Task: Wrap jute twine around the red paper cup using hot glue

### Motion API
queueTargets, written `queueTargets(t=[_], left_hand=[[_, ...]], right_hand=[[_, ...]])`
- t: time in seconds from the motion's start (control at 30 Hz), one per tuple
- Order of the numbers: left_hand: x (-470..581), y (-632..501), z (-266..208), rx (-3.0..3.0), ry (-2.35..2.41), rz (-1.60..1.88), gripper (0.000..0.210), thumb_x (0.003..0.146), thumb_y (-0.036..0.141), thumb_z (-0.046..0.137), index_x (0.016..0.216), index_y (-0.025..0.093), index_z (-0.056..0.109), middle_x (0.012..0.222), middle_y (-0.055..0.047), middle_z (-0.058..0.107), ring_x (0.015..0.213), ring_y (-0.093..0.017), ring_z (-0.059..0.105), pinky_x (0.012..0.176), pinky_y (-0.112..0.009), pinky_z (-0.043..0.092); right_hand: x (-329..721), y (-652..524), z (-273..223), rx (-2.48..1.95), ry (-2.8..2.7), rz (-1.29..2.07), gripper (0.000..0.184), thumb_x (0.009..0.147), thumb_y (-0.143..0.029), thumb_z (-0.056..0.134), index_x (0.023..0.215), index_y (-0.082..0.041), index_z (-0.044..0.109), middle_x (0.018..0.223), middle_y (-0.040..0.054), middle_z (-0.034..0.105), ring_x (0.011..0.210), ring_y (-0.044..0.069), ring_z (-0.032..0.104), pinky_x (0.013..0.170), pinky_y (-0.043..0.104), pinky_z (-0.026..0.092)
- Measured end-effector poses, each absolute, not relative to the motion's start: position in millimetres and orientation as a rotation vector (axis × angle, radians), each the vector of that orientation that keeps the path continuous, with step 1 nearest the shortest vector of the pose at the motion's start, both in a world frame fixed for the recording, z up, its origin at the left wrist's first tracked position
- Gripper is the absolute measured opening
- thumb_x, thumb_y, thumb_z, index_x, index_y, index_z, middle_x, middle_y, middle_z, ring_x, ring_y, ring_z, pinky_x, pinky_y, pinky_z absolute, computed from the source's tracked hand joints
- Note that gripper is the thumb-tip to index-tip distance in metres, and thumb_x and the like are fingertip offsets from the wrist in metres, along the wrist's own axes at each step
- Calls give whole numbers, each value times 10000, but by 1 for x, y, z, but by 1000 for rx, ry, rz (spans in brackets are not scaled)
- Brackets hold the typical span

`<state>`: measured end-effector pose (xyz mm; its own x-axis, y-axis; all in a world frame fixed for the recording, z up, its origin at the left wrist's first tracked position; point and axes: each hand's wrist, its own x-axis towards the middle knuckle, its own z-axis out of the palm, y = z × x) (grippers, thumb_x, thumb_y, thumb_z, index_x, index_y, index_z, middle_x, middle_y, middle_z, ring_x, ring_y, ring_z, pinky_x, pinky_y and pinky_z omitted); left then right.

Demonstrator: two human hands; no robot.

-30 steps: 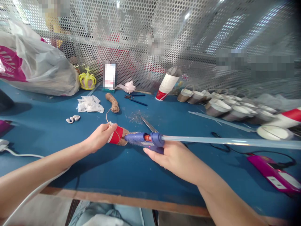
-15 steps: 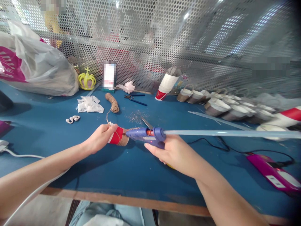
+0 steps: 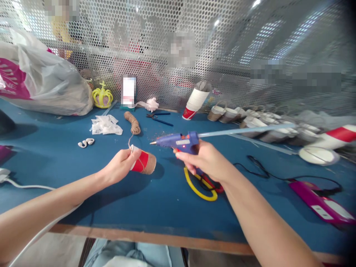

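In my left hand (image 3: 120, 167) is a red and white paper cup (image 3: 139, 161), tilted on its side, its base end wrapped in brown twine. A strand runs from the cup's rim up to a bundle of twine (image 3: 132, 123) on the table. My right hand (image 3: 207, 157) grips a blue hot glue gun (image 3: 178, 142), its nozzle pointing left, above and apart from the cup. A long clear glue stick (image 3: 247, 130) sticks out of its back. Beneath my right hand lie scissors with yellow and red handles (image 3: 198, 189), partly hidden.
White crumpled material (image 3: 106, 125), dark blue pliers (image 3: 160, 119) and a stack of paper cups (image 3: 195, 102) stand or lie farther back. Several twine-wrapped cups (image 3: 256, 126) crowd the right. A purple power strip (image 3: 319, 204) lies at right; a plastic bag (image 3: 50, 85) fills the back left.
My right hand has lifted the glue gun up and away from the cup, uncovering the scissors' handles. The cup stays in my left hand, shifted slightly right.
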<state>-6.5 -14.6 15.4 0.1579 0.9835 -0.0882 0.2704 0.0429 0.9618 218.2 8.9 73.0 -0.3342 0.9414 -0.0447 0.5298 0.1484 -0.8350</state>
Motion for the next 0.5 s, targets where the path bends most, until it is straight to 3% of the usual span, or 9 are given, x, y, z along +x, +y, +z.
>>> queueTargets(t=[0.17,0.4,0.5], left_hand=[[-8,-15,15,1402,1303,877,480,767,597,363,574,159,406,505,53,330,453,-66,249,424,-209,192],[-10,-15,13,1392,1283,842,469,770,576,386,621,138,464,515,43,368,476,-79,293,447,-212,226],[-9,-14,12,1395,1271,840,468,770,577,382,615,142,458,509,45,368,476,-81,296,443,-210,225]], right_hand=[[241,68,59,-1659,-1802,688,171,745,-311,582,710,-155,520,622,24,586,511,96,528,476,216,432],[260,111,30,-1811,-1882,615,356,823,-412,458,563,-170,478,423,8,480,364,87,474,404,227,373],[255,115,34,-1803,-1957,510,334,786,-391,522,531,-179,483,439,13,484,468,116,541,448,229,369]])
